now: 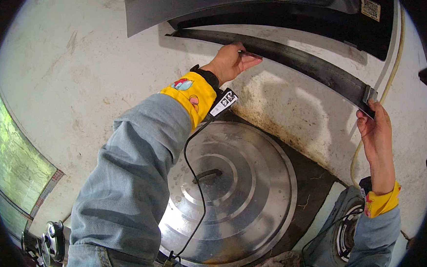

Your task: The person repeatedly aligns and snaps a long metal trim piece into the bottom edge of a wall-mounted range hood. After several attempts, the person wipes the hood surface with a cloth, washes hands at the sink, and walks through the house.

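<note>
A long, curved black strip [297, 65], trough-like in shape, slants down to the right in front of the wall, below the black range hood [265, 13]. My left hand [231, 62] is at its lower edge near the middle, thumb above and fingers beneath, pinching a thin dark edge that appears to be the strip's. At the strip's right end my right hand [375, 128] grips the corner, beside a small grey metal piece [369, 93]. The fingers partly cover both grip points.
Below my arms a large round metal lid [231, 191] with a dark handle [208, 175] sits on the dark stove top. A gas burner [349, 233] is at the lower right. A yellowish hose [395, 76] runs down the stained wall [290, 114]. A black cord with a white-labelled piece [224, 102] hangs by my left wrist.
</note>
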`<state>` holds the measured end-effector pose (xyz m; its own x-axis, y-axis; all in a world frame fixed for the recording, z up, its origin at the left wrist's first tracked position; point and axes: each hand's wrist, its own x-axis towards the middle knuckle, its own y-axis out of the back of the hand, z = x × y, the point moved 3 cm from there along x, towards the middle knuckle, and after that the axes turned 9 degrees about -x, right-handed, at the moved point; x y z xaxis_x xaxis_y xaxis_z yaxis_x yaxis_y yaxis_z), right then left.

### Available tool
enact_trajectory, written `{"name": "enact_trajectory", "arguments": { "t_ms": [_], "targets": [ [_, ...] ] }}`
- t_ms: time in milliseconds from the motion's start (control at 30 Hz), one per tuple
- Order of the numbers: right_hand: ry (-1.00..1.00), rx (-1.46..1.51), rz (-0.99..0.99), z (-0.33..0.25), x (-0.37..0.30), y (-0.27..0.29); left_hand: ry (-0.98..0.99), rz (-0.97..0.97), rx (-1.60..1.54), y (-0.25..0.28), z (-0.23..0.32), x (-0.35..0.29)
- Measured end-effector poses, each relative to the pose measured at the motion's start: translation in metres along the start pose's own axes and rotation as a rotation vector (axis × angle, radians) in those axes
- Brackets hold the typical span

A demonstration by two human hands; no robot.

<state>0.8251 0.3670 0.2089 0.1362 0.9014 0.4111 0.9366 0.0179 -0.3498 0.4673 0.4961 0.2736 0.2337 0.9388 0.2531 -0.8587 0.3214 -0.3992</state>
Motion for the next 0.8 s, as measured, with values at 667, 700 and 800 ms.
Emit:
{"name": "enact_trajectory", "arguments": {
  "t_ms": [667, 700, 800],
  "targets": [
    [0.042, 0.012, -0.024, 0.002, 0.022, 0.006, -0.039, -0.099, 0.104, -0.005, 0.002, 0.021],
    [0.057, -0.004, -0.024, 0.002, 0.021, 0.005, -0.042, -0.107, 0.098, -0.004, 0.002, 0.023],
    [0.070, 0.002, 0.006, 0.002, 0.018, 0.003, -0.244, -0.255, 0.469, -0.007, 0.006, 0.024]
  ]
}}
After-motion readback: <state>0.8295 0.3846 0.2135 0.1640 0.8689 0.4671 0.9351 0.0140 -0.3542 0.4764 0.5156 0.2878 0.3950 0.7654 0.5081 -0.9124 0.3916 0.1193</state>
